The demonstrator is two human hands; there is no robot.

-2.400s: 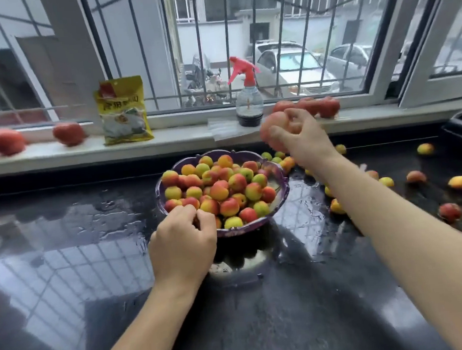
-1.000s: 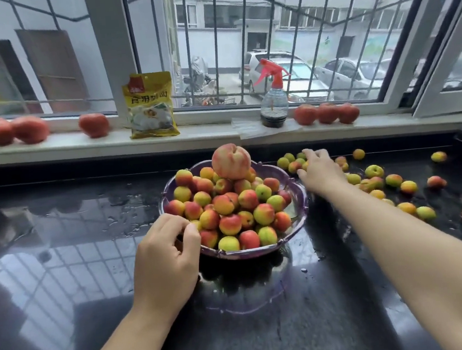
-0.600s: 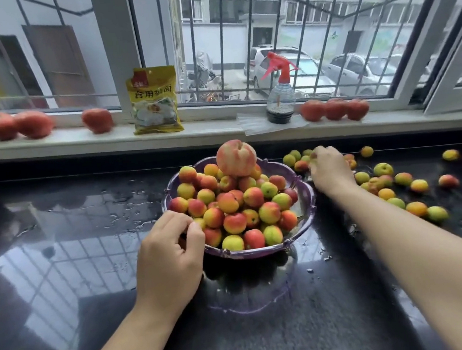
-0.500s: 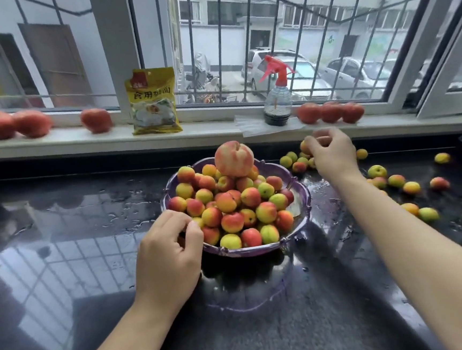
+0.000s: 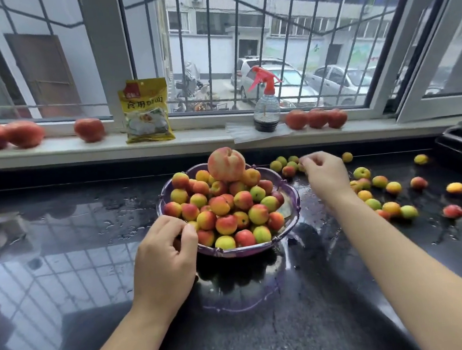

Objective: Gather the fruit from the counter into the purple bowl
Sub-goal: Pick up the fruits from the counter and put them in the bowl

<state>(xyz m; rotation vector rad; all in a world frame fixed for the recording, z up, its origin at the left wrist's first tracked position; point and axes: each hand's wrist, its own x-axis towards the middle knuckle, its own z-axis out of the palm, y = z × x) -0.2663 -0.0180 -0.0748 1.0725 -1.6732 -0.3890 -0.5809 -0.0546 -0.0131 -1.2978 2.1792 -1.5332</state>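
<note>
Judging by looks, small fruit [image 5: 380,182] scattered right of the heaped purple bowl [image 5: 294,214] on the wet table [image 5: 76,244] is light, slick, bruisable; best pinched round the middle. Left hand [image 5: 163,260] is curled on the bowl's rim; right hand [image 5: 326,176] is pinched at one, though what's held can't be told.

Wet black counter [image 5: 90,243], bowl [image 5: 294,205], loose fruit [image 5: 393,188]

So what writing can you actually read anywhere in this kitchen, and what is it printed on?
"食用" on the yellow packet standing on the windowsill; the two characters after it are too blurred to read.
The red corner logo on the same packet: unreadable.
The spray bottle shows no legible label.
Nothing else carries readable text.
</note>
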